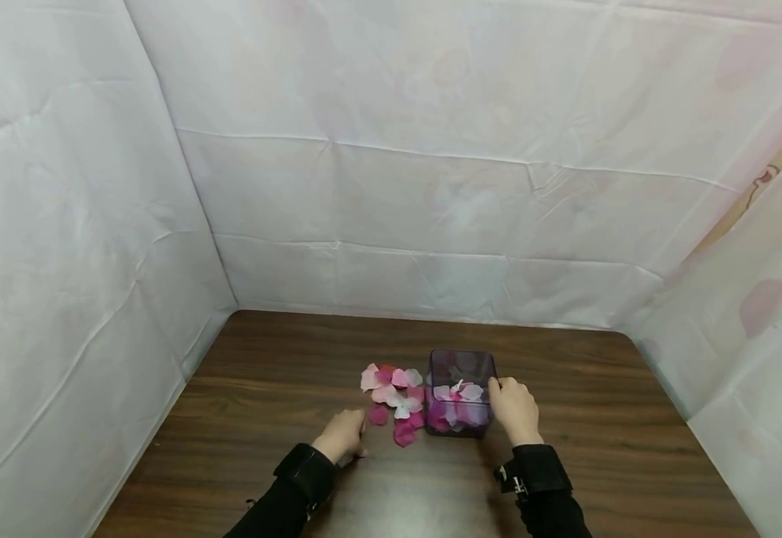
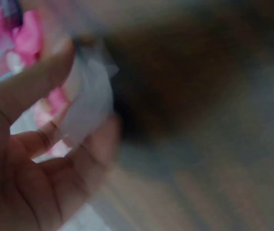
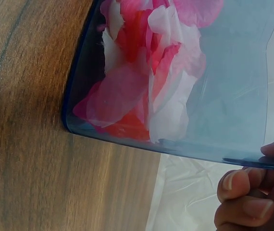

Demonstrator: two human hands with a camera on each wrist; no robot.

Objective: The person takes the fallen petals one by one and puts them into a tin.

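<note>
Brown wood tabletop [image 1: 606, 403], pale cloth [image 1: 398, 202] behind, and the left hand [image 1: 344, 435] pinches a whitish petal [image 2: 91, 96] between thumb and fingers! Loose petals [image 1: 378, 415] lie just beyond it; the right hand [image 1: 515, 409] grips the rim of a purple box [image 1: 463, 362] at its left, petals inside [image 3: 120, 94].

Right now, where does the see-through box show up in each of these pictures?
Head: the see-through box sits low, just right of the middle, the right hand gripping its right side.
Left wrist: I can't be sure; a blurred dark edge at the top left corner may be it.
Right wrist: large, across the top middle and right.
Shared landmark: the brown wooden table, blurred in the left wrist view.
</note>
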